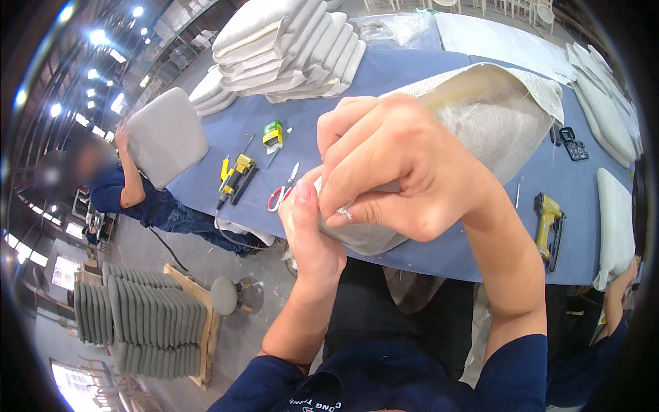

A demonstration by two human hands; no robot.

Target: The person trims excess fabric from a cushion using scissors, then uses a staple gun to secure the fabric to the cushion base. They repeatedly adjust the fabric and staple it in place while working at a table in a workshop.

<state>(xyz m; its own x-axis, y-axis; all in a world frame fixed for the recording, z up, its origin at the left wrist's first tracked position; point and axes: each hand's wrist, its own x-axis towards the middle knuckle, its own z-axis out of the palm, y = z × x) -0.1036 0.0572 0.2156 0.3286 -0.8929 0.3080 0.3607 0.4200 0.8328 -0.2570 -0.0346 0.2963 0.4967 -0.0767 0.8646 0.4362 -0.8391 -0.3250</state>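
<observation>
A beige fabric cushion cover [504, 130] lies tilted on the blue table in front of me, its wide end gaping with pale padding inside. My left hand [309, 230] is closed round its near left corner, thumb up; the fingers behind are partly hidden. Over that corner my right hand [398, 165] is bent into a pinch, a small tuft of white thread [344, 211] showing between thumb and fingertip. Just left of my hands lie scissors [280, 196] with red and white handles.
A yellow and black staple gun [238, 178] and a green and yellow box [272, 134] lie left; another staple gun [547, 230] lies right. Stacked beige cushions [288, 48] stand at the back. On the left a person holds a cushion [168, 137]; another person's hand [621, 285] touches a right-hand cushion.
</observation>
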